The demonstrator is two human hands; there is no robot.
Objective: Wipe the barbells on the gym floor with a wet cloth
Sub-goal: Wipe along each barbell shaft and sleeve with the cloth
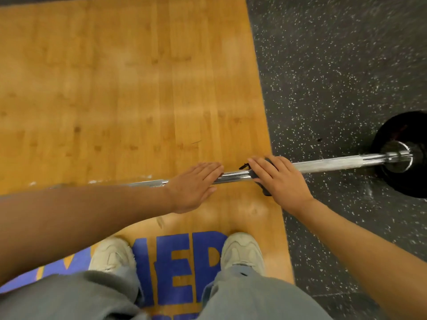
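Large blue block letters reading "MER" are painted on the wooden platform (138, 88), near the person, between the two pale shoes (242, 250). Their lower edge and the left end are hidden by trouser legs.

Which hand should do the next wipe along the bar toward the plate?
Right, probably. The right hand already presses the dark cloth over the barbell, nearest the black plate. The left hand lies flat on the bar without cloth, better for steadying.
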